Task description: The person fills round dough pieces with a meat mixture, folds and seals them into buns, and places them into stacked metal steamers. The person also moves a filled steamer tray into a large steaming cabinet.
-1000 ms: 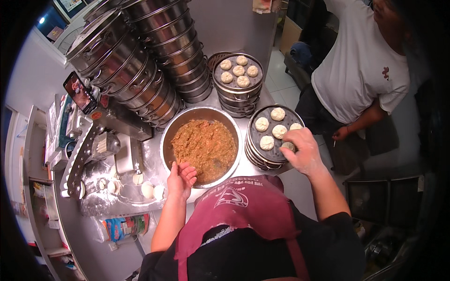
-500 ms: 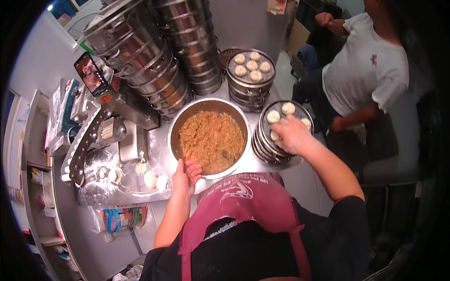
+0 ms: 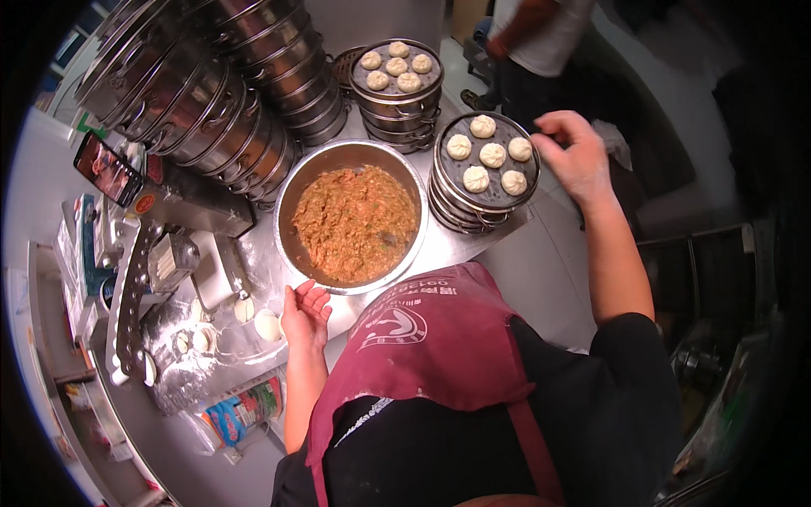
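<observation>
Buns are sitting five to the near steamer tray, which is topping a short stack of trays; five more buns are lying on the far steamer tray behind it. One big metal bowl of brown filling is standing between the person's hands. Right hand is hovering just off the right rim of the near tray, fingers loosely curled, holding nothing that shows; the nearest bun is lying just left of the fingertips, not touching. Left hand is resting open, palm up and empty, at the bowl's near rim, touching or just beside it, cannot tell which. Two or three small dough pieces are lying on the floured counter just left of that hand. Two leaning columns of empty steamer pots are filling the back left. Another person is standing at the top.
</observation>
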`<state>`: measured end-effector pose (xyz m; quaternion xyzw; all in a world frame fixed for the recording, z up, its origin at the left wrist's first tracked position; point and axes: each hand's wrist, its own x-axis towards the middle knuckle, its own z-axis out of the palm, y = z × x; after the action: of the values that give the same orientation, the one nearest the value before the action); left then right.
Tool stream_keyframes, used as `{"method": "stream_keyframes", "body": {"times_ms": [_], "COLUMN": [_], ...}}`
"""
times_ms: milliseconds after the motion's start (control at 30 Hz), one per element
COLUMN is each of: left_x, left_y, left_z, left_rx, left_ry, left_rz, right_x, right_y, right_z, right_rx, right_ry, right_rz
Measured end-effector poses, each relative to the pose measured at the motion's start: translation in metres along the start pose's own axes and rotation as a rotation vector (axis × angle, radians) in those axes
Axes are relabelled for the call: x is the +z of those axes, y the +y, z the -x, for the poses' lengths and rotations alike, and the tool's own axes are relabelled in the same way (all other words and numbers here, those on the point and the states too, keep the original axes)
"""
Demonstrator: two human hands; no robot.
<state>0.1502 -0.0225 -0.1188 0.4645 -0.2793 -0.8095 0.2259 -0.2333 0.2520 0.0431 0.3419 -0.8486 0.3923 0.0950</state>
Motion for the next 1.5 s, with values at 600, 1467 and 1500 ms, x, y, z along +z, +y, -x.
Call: {"method": "stream_keyframes", "body": {"times_ms": [600, 1467, 1500], "left_x": [0.195, 0.607, 0.629], "left_y": [-0.041, -0.478, -0.495], "left_z": [0.051, 0.176, 0.178], "left_rx": [-0.098, -0.489, -0.498], "left_ry": [-0.809, -0.966, -0.976], "left_rz": [-0.3, -0.809, -0.818], "right_x": [-0.102, -0.242, -0.239], "right_y": [0.168, 0.397, 0.4], "right_z": [0.415, 0.736, 0.743], "right_rx": [0.905, 1.556, 1.671], "right_ry": [0.269, -0.242, -0.083], "right_rz": [0.303, 0.491, 0.439]}}
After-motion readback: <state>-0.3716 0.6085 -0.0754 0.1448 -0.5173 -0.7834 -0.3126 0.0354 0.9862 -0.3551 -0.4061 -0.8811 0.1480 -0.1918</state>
